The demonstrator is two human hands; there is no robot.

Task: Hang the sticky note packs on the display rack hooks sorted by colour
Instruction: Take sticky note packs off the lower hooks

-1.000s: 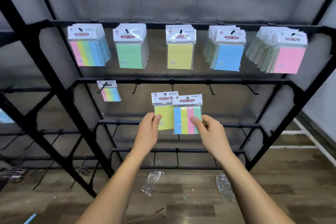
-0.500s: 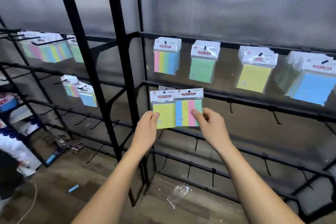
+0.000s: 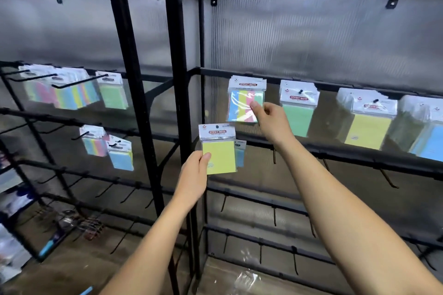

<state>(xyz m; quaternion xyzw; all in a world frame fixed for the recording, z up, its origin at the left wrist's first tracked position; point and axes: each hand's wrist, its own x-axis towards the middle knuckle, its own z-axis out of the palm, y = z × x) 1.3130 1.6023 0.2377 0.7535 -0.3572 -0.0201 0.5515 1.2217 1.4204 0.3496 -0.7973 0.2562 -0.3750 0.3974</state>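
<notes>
In the head view, the left hand (image 3: 193,176) sits just below the middle of the frame, its grip closed on the lower left edge of a yellow pack (image 3: 217,148), thumb on the front face and fingers behind, so the pack stands upright above and to the right of the hand, in front of the black display rack (image 3: 178,93). The right hand (image 3: 272,121) reaches up right of centre, its grip pinching the lower right corner of a striped multicolour pack (image 3: 245,103), which is at the leftmost hook of the upper rail; the pack is blurred and I cannot tell whether its hole is on the hook. Along that rail to the right hang a green stack (image 3: 298,108), a yellow stack (image 3: 368,120) and, at the right edge of the frame, a blue stack (image 3: 426,132). Just behind the yellow pack, a small blue-edged pack (image 3: 240,153) hangs from the second rail. At the left of the frame a neighbouring rack section carries multicolour and green packs (image 3: 72,91) on its upper hooks and a striped pack and a blue pack (image 3: 107,148) below. A clear plastic wrapper (image 3: 247,279) lies on the floor at bottom centre.
</notes>
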